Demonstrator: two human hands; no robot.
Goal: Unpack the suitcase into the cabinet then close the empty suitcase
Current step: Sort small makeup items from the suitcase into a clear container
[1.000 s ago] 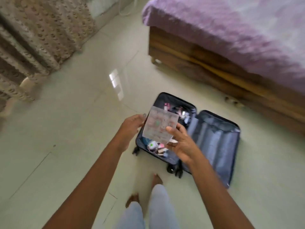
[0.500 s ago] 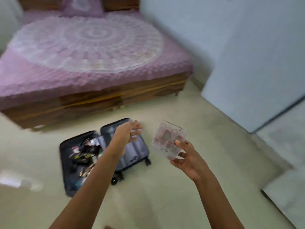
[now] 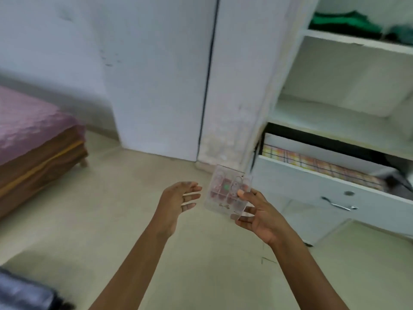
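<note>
My right hand (image 3: 259, 214) holds a clear plastic compartment box (image 3: 225, 191) with small pink and green items inside, thumb on top and fingers beneath. My left hand (image 3: 178, 202) floats just left of the box, fingers spread, holding nothing. The white cabinet (image 3: 335, 121) stands at the right with bare shelves and a drawer (image 3: 312, 184) pulled out below them. Only a dark corner of the suitcase (image 3: 20, 294) shows at the bottom left.
Green folded clothes (image 3: 344, 22) lie on the cabinet's top shelf. Checked fabric (image 3: 319, 168) fills the drawer. A white door (image 3: 161, 74) stands left of the cabinet. The bed (image 3: 33, 139) with a pink cover sits at the left on pale floor tiles.
The view has swung right from the suitcase and bed to the cabinet. My left hand came off the box, which my right hand alone now carries.
</note>
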